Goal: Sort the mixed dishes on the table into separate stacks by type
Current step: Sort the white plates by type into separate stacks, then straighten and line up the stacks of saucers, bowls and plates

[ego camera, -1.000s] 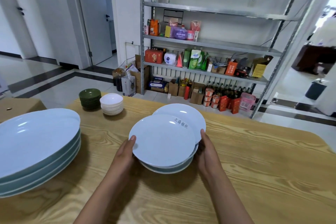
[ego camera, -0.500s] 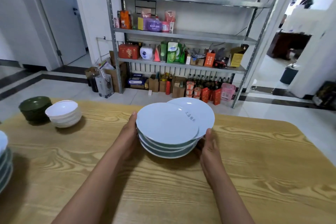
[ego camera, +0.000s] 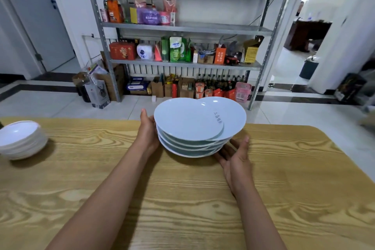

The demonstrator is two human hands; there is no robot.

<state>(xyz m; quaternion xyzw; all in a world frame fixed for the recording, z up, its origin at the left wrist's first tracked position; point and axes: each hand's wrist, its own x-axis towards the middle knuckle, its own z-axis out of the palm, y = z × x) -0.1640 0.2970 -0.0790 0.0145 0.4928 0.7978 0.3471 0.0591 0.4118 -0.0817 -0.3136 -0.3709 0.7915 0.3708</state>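
Far to the left of your fingers, well apart from them, the stack of white bowls (ego camera: 20,140) sits on the wooden table (ego camera: 284,199); it is out of harm's way unless you swing the load that way.

Your left hand (ego camera: 147,131) presses against the left flank of the stack of pale blue plates (ego camera: 188,128), thumb up at the rim of the top plate, the other fingers hidden behind the rims, so you cannot tell how far they wrap. The risk here is a side squeeze with little underneath: if that palm slips, the lower plates could slide out.

Between your two hands, the top plate lies shifted left, off centre from the printed plate (ego camera: 229,115) under it, which juts toward your right fingers. That offset is the weak point; a tilt toward either side could send the top plate skating off.

Your right hand (ego camera: 233,154) lies with fingers extended, low under the right edge of the stack, cradling rather than clutching. It looks to carry the weight, and if it lags behind your left, the stack may tip over its fingertips onto the table.
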